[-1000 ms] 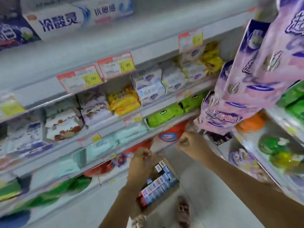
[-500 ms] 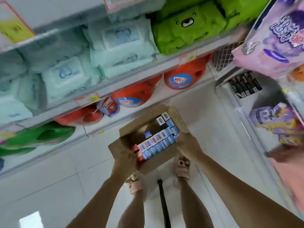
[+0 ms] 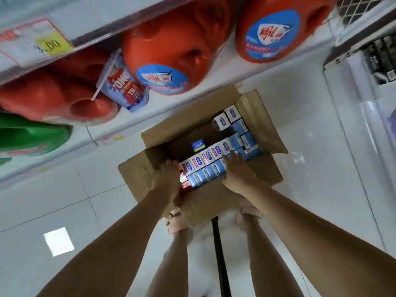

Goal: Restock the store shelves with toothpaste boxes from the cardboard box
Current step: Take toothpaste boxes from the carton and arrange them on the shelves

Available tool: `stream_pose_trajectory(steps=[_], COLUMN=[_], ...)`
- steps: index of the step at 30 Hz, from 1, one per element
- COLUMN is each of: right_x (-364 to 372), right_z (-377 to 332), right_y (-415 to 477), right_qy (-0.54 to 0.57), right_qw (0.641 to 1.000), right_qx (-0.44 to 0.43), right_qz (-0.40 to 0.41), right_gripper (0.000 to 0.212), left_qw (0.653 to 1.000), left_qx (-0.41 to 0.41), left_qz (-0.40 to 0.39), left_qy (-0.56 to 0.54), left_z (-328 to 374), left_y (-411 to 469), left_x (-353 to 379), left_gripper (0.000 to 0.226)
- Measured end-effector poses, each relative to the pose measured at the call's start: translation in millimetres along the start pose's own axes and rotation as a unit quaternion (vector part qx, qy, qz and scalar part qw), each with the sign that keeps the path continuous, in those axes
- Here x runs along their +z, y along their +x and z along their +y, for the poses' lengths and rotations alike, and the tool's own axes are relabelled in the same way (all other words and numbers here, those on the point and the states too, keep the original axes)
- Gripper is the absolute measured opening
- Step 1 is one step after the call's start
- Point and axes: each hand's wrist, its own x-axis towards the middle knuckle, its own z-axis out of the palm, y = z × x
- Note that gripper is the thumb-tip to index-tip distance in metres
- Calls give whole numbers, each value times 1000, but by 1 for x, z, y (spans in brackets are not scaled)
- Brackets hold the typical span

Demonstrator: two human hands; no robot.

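Note:
An open cardboard box (image 3: 214, 202) stands on the white tiled floor in front of my feet. Inside it, toothpaste boxes (image 3: 205, 157) stand upright in rows, white-and-red ones behind blue ones, with more at the far right corner (image 3: 227, 118). My left hand (image 3: 167, 179) reaches into the box and touches the left end of the near rows; its fingertips are hidden. My right hand (image 3: 237, 170) lies with its fingers straight across the tops of the blue boxes at the right end of those rows.
The lowest store shelf (image 3: 128, 127) runs just beyond the box, holding orange detergent bottles (image 3: 167, 61), a green bottle (image 3: 32, 136) and a hanging pouch (image 3: 122, 82). A second shelf unit (image 3: 364, 82) stands at the right. A black pole (image 3: 220, 264) runs between my legs.
My view swung down from the upper shelves to the floor. Both hands moved from the box's near edge into it, onto the toothpaste boxes.

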Motion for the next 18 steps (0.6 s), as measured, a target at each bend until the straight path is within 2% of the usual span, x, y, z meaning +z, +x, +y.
stream_pose_trajectory(steps=[1, 3, 8, 12, 18], right_x=[1, 2, 2, 6, 3], right_z=[3, 8, 21, 24, 24], right_y=[6, 16, 30, 28, 23], right_qy=[-12, -35, -11, -23, -27], right_qw=[1000, 999, 1000, 999, 997], right_qx=[-4, -11, -14, -30, -47], right_qz=[7, 19, 17, 36, 50], right_gripper=[76, 79, 79, 73, 69], left_qw=[998, 993, 990, 984, 975], left_qx=[20, 15, 31, 31, 20], left_qz=[34, 40, 31, 1, -17], left_qy=[52, 107, 132, 173, 220], left_z=[-1, 4, 6, 5, 6], left_y=[7, 10, 22, 30, 43], left_x=[5, 5, 13, 17, 13], left_gripper=[48, 49, 52, 78, 93])
